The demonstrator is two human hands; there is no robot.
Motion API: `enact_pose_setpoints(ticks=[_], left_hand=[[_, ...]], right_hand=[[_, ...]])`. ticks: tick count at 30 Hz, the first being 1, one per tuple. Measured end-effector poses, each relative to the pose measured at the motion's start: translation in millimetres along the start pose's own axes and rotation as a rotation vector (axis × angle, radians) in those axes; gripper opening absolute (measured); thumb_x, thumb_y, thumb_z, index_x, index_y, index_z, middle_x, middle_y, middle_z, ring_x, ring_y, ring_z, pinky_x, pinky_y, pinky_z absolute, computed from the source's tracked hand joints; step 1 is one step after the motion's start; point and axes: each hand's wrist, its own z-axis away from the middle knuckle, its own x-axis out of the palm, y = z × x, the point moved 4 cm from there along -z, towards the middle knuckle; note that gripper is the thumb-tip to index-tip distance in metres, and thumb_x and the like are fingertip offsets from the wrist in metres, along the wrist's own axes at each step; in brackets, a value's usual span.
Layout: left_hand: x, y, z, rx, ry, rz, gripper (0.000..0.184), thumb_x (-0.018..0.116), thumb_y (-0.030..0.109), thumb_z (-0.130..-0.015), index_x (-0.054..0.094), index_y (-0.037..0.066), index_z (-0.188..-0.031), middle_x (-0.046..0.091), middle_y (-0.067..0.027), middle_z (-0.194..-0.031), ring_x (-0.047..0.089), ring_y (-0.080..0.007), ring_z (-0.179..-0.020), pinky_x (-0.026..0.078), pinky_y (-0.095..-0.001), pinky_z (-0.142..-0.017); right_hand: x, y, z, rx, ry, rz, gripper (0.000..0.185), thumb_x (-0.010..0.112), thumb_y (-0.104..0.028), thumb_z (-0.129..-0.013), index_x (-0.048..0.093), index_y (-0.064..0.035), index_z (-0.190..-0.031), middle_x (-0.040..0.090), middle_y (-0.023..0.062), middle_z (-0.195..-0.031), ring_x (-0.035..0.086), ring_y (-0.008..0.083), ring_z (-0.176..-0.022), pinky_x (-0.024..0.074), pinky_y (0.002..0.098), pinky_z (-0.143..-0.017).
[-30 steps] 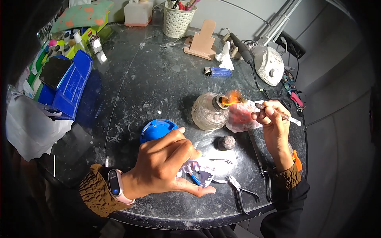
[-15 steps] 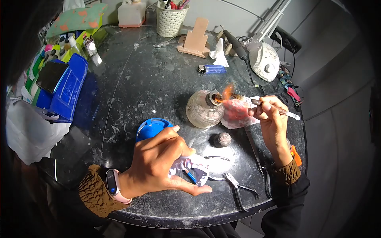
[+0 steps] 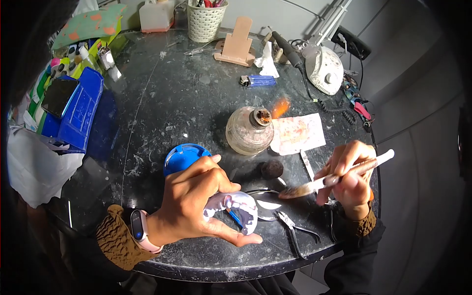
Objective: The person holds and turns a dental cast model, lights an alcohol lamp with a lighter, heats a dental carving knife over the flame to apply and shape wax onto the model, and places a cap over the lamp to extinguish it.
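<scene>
My left hand [image 3: 194, 196] grips a pale horseshoe-shaped dental cast [image 3: 243, 202] between thumb and fingers; a blue strip [image 3: 235, 217] shows inside its arch. My right hand [image 3: 351, 172] is closed round the handle of a wax knife [image 3: 319, 184], whose tip, blurred by motion, points left toward the cast but is apart from it. Beyond the hands stands a glass spirit burner [image 3: 248, 137] with an orange flame [image 3: 281, 107] at its neck. Right of the burner lies a pink-stained white sheet [image 3: 300, 133]. A dark round cap [image 3: 272, 169] sits in front of the burner.
Pliers [image 3: 290, 226] lie near the front edge. A blue round lid [image 3: 183, 158] is behind my left hand. Farther back are a lighter [image 3: 258, 80], a brown stand [image 3: 237, 46], a white handpiece unit [image 3: 324, 71] and a woven cup [image 3: 206, 23]. A blue box [image 3: 81, 118] stands left.
My right hand has moved down toward me, taking the wax knife from the burner flame to beside the cast. The left hand keeps its hold. The view has shifted slightly.
</scene>
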Motion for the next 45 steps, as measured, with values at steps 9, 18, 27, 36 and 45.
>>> enact_pose_setpoints(ticks=[9, 18, 27, 36, 45], left_hand=[[3.3, 1.2, 0.1, 0.007, -0.016, -0.012, 0.075, 0.090, 0.057, -0.036, 0.054, 0.005, -0.077, 0.055, -0.0040, -0.067, 0.058, -0.0183, -0.065, 0.051, -0.0428, -0.085], [4.1, 1.8, 0.5, -0.015, -0.034, -0.003, 0.074, 0.091, 0.056, -0.037, 0.053, 0.006, -0.077, 0.055, -0.0037, -0.067, 0.057, -0.0180, -0.068, 0.051, -0.0413, -0.083], [3.7, 1.9, 0.8, -0.004, -0.029, -0.018, 0.075, 0.091, 0.055, -0.036, 0.053, 0.006, -0.077, 0.056, -0.0044, -0.069, 0.058, -0.0191, -0.069, 0.051, -0.0373, -0.077], [3.2, 1.0, 1.0, -0.004, -0.020, -0.007, 0.076, 0.091, 0.056, -0.036, 0.053, 0.005, -0.077, 0.055, -0.0046, -0.070, 0.057, -0.0191, -0.069, 0.051, -0.0341, -0.071], [2.7, 0.9, 1.6, 0.003, -0.025, -0.014, 0.076, 0.091, 0.057, -0.036, 0.053, 0.005, -0.077, 0.056, -0.0045, -0.070, 0.058, -0.0188, -0.069, 0.051, -0.0358, -0.075]], right_hand=[[16.8, 2.1, -0.1, -0.033, -0.116, 0.256, 0.020, 0.069, -0.014, -0.078, 0.059, 0.0029, -0.078, 0.063, 0.0144, -0.064, 0.069, 0.0259, -0.061, 0.0600, 0.0298, -0.056], [17.8, 2.1, -2.8, -0.032, -0.143, 0.308, 0.019, 0.070, -0.015, -0.077, 0.060, 0.0016, -0.078, 0.063, 0.0128, -0.063, 0.070, 0.0253, -0.063, 0.0596, 0.0281, -0.057], [17.9, 3.1, -2.8, -0.007, -0.114, 0.288, 0.016, 0.067, -0.012, -0.076, 0.058, 0.0022, -0.075, 0.061, 0.0154, -0.062, 0.070, 0.0268, -0.063, 0.0588, 0.0290, -0.047], [18.3, -0.1, -3.9, -0.012, -0.125, 0.293, 0.018, 0.066, -0.014, -0.077, 0.058, 0.0021, -0.073, 0.060, 0.0154, -0.058, 0.069, 0.0266, -0.060, 0.0581, 0.0282, -0.044], [16.7, 0.4, -3.2, -0.024, -0.085, 0.287, 0.020, 0.066, -0.014, -0.078, 0.057, 0.0027, -0.072, 0.059, 0.0145, -0.057, 0.069, 0.0263, -0.058, 0.0567, 0.0278, -0.042]])
